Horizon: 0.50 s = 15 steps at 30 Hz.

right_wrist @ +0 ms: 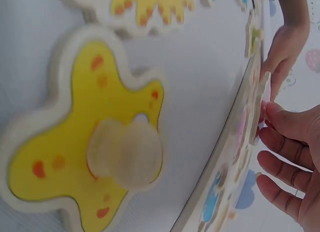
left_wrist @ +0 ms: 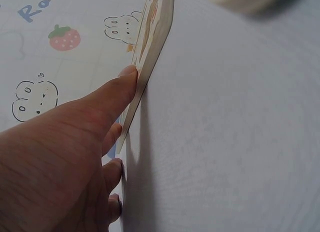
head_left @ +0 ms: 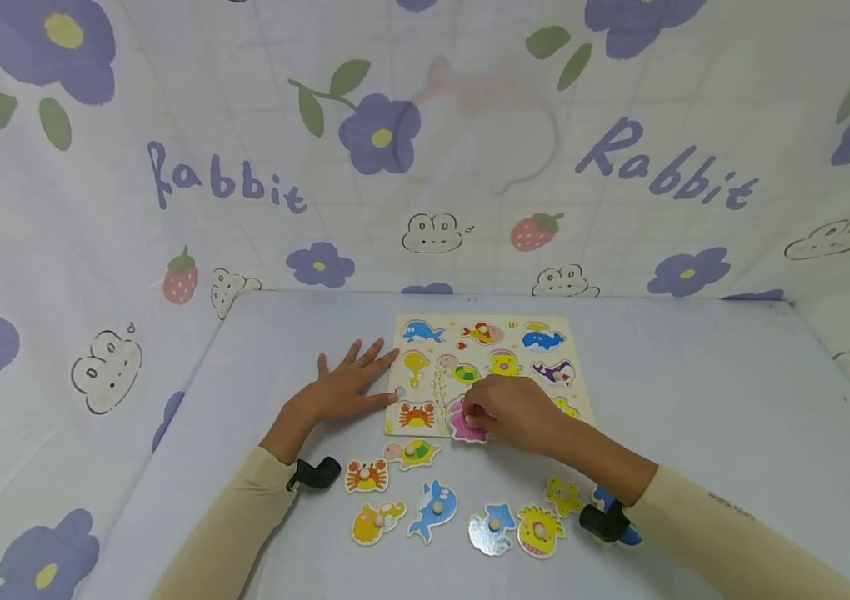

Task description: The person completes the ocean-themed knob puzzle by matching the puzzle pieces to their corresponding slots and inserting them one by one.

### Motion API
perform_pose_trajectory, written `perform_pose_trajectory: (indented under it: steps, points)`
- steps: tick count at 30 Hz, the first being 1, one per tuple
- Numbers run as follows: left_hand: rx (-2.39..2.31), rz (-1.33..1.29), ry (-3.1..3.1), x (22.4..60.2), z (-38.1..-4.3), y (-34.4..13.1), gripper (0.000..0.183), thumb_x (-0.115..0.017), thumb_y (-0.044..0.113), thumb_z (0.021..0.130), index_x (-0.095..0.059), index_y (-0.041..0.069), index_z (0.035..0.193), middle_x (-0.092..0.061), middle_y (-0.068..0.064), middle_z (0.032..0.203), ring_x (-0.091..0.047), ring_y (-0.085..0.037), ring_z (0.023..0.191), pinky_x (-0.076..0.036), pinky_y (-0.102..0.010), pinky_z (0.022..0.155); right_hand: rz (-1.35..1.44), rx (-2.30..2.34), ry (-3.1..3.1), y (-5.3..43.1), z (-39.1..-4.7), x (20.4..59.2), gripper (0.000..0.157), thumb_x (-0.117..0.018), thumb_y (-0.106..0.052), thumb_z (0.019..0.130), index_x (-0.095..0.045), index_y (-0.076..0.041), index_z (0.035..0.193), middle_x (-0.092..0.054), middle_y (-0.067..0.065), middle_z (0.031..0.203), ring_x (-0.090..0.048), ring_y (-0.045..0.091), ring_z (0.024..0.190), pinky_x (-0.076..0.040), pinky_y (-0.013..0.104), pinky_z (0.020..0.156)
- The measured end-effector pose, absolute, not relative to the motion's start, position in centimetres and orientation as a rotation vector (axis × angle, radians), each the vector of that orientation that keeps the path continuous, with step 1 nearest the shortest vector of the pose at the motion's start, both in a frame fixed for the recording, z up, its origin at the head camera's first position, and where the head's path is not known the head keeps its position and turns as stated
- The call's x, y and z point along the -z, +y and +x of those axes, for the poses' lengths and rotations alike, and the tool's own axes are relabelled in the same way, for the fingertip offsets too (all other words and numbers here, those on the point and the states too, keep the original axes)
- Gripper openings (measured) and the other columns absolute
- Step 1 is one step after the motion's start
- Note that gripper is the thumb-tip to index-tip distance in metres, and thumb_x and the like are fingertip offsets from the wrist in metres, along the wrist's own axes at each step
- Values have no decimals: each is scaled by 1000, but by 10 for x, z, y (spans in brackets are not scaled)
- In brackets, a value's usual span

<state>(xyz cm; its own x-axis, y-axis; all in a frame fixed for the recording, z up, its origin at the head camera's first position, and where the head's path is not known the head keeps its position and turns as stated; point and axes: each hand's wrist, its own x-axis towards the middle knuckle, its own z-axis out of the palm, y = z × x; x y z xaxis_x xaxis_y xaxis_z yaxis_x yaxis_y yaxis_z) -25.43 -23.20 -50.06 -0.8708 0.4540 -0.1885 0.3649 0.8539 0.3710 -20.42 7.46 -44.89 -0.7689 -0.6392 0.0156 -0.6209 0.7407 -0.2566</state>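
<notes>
A wooden peg puzzle board (head_left: 452,343) with sea animal pictures lies on the table. My left hand (head_left: 346,387) rests with spread, straight fingers at its left side; in the left wrist view the thumb (left_wrist: 112,95) touches the board's edge. My right hand (head_left: 518,412) pinches a pink puzzle piece (head_left: 462,427) by its knob over the board's front edge. The right wrist view shows this pink piece (right_wrist: 261,110) edge-on, tilted up between thumb and fingers. Part of the board's lower right is hidden behind the right hand.
Loose knobbed pieces lie in front of the board: turtle (head_left: 419,453), crab (head_left: 367,476), seahorse (head_left: 367,527), dolphin (head_left: 436,512), a light blue piece (head_left: 491,533), a yellow spiky-haired piece (head_left: 539,533), starfish (head_left: 563,495). A blue piece (head_left: 631,537) is partly hidden under the right wrist.
</notes>
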Motion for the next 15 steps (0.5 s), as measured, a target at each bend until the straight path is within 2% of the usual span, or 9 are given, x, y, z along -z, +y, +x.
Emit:
perform_pose_trajectory:
  steps: [7, 15]
  points:
    - [-492, 619, 2756, 499, -253, -233, 82, -52, 64, 98, -18, 30, 164, -5, -3, 171, 5, -37, 155, 8, -79, 108, -1005, 386, 2863, 73, -216, 454, 11, -81, -18, 88, -79, -16, 98, -71, -8, 87, -55, 9, 76, -49, 22, 71]
    - [-484, 603, 2757, 498, -253, -232, 82, -52, 65, 97, -17, 31, 164, -5, -2, 171, 5, -35, 156, 9, -78, 108, -935, 393, 2871, 71, -222, 458, 10, -79, -19, 90, -79, -18, 100, -71, -9, 90, -57, 9, 78, -51, 24, 76]
